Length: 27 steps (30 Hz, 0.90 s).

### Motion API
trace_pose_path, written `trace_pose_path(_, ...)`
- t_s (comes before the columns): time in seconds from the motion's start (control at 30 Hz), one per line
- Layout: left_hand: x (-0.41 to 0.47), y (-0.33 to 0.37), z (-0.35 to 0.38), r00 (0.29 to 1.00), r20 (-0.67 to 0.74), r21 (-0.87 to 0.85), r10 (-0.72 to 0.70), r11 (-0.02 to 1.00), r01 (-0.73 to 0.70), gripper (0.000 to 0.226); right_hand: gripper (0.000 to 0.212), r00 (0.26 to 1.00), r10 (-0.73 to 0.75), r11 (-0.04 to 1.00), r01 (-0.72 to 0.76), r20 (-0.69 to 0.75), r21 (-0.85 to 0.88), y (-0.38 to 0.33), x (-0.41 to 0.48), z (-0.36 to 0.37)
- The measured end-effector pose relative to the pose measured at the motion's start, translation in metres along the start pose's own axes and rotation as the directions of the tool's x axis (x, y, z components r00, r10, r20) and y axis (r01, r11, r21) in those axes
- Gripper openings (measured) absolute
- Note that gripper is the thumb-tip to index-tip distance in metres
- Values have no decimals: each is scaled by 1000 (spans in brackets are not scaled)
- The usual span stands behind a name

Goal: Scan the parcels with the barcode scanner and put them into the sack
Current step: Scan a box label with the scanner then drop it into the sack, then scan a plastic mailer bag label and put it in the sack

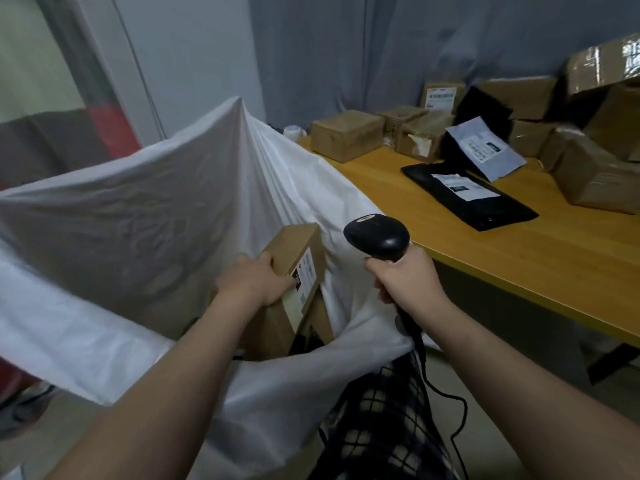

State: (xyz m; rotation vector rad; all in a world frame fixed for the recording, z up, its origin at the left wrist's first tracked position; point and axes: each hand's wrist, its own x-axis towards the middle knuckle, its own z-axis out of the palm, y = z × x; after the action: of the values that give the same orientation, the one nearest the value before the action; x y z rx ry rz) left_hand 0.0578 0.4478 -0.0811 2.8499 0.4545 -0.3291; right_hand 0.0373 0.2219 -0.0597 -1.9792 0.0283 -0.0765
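Just beside the parcel-strewn wooden table (519,258), left hand (254,280) grips a box (294,251), right hand (407,277) the scanner (377,237).

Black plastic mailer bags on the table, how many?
2. One black plastic mailer bag lies flat near the yellow wooden table's front; the other stands behind the pale grey mailer. More may hide behind the brown cardboard boxes.

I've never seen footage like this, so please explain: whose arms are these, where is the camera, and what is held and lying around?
There is one picture, from a camera worn on a person's head, looking down at their own bare arms. The left hand grips a cardboard parcel at the open mouth of a white sack. The right hand holds a black barcode scanner. On the wooden table to the right lie cardboard boxes and black mailer bags with labels.
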Motion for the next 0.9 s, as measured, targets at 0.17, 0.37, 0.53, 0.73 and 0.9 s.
trace_pose_path(0.17, 33, 38, 33, 998, 46, -102, 35, 994, -30, 86, 21, 997, 38, 999, -38, -71, -3, 16, -1, -16)
trace_pose_path(0.37, 37, 52, 71, 957, 230, -33, 178, 984, -175, 69, 20, 986, 69, 998, -70, -150, -6, 35, 3, -51)
trace_pose_path(0.53, 28, 83, 40, 895, -248, -93, 369, 911, -402, 34, 18, 964, 92, 989, -59, -248, 135, 37, 18, -90)
trace_pose_path(0.73, -6, 158, 9, 650, -448, -57, 613, 706, -706, 26, 5, 935, 166, 944, -59, -313, 323, 38, 23, -142)
trace_pose_path(0.9, -10, 237, 5, 551, -344, 79, 760, 608, -790, 35, 14, 901, 310, 880, -151, -304, 450, 53, 18, -175)
